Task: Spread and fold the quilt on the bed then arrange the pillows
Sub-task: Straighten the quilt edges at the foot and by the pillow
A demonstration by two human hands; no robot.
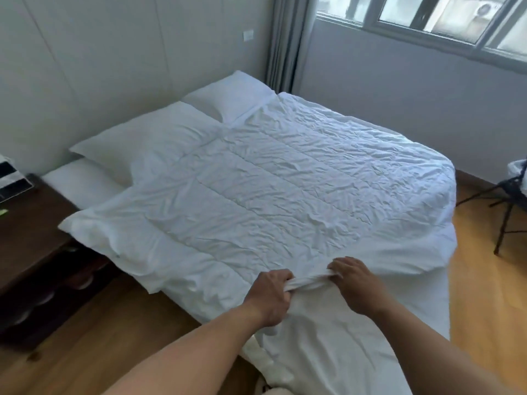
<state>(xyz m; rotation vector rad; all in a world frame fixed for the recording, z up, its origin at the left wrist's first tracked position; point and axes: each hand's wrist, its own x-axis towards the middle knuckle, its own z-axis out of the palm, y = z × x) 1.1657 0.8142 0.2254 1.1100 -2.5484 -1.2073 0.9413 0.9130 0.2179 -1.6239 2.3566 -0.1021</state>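
Fingers [286,277] of left hand [271,295] are curled tight round a bunched ridge of the quilt [271,178]. Fingers [340,265] of right hand [356,286] hook over the same ridge just beside it. Thumb is hidden, so it reads as a grip, exact pinch unclear. Both hands sit close together at the near edge of the bed [82,178], about mid-width of the quilt.

Quilt is white and lies spread over most of the bed, wrinkled all over, stitched channels showing in the middle. Near-left corner flops past the bed edge toward the dark nightstand [31,223]. Near side drapes down toward the wood floor [99,346] under the arms. Far-right corner hangs over the bed corner. Two pillows at the head by the wall [85,67]: nearer pillow [142,138] and farther pillow [231,95], with the quilt's top edge lapping both a little.

Stage, as a guess: spreading or straightening. No fold made, pillows not yet arranged.

Handling, judged:
- Soft, limp and light for its bulk, not fragile, no stiffness at all. It gathers wherever it is pinched.
- Cover looks matte, so probably not slippery.
- A centre pinch only raises a peak. To spread or fold, better to take the edge at two points well apart, near the corners.
- Whole-hand grip, catching cover and filling together so the filling does not shift inside.
- Risk: a hard tug drags the pillows along.
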